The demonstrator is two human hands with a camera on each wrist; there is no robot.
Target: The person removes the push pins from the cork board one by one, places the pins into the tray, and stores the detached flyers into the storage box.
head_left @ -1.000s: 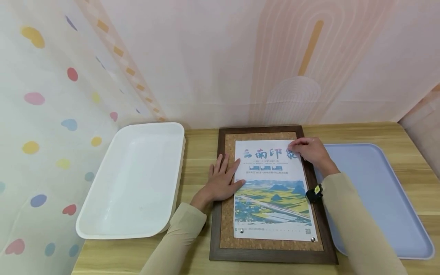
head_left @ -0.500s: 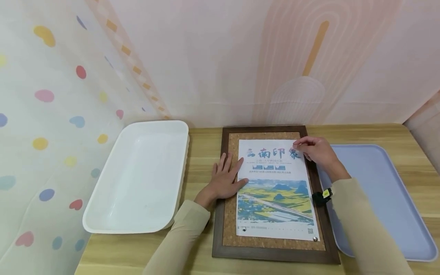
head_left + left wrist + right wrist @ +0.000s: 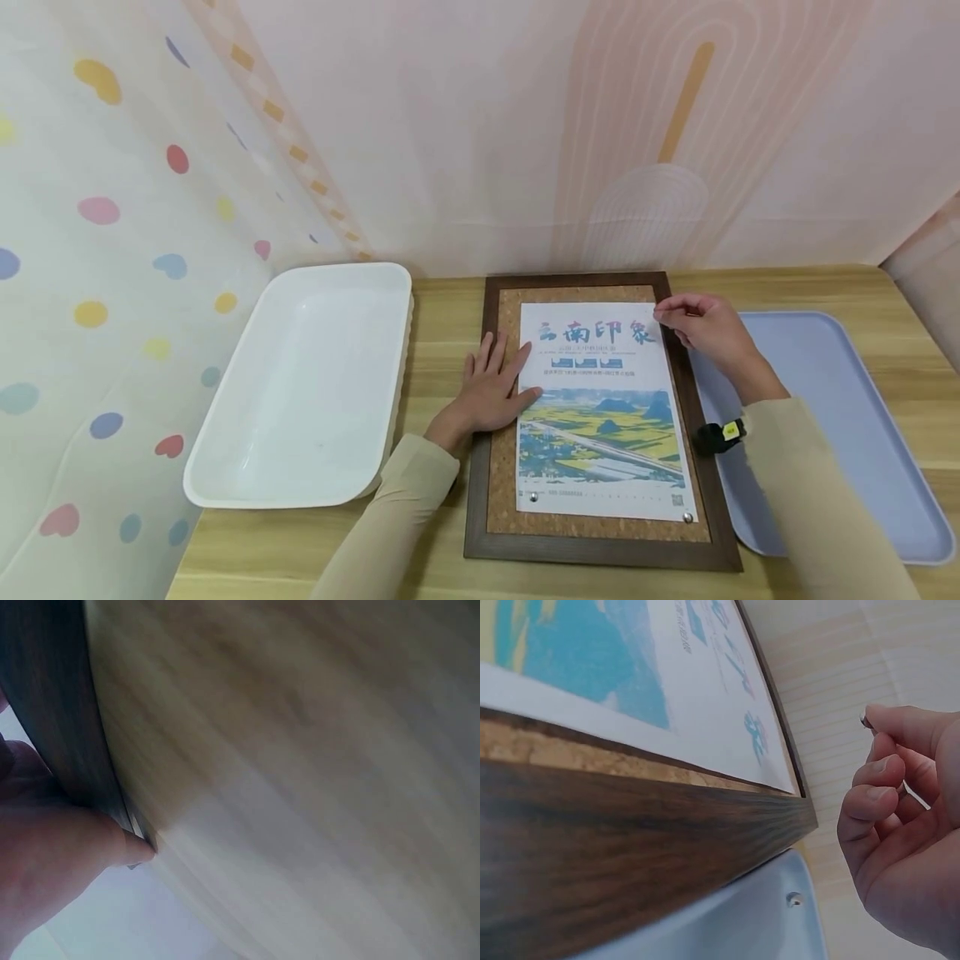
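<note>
A printed poster (image 3: 600, 450) lies on a cork board (image 3: 600, 524) with a dark wooden frame (image 3: 600, 550). Silver pushpins (image 3: 687, 517) sit at the poster's two bottom corners. My left hand (image 3: 491, 396) is spread flat, palm down, over the board's left side, its thumb and index fingertip at the paper's left edge. Over the top right corner, my right hand (image 3: 705, 333) pinches a small silver pushpin (image 3: 865, 718) between thumb and index finger. The right wrist view has its other fingers curled and that hand raised above the frame.
To the left stands a deep white tray (image 3: 401, 333) on the wooden table (image 3: 442, 325). A light blue tray (image 3: 810, 400) lies right of the board, partly under the right forearm. One more silver pin (image 3: 795, 899) rests in the blue tray. A patterned cloth backs the table.
My right hand has shifted a little to the right, from over the last title character to the poster's top right corner. My left hand keeps its place on the board.
</note>
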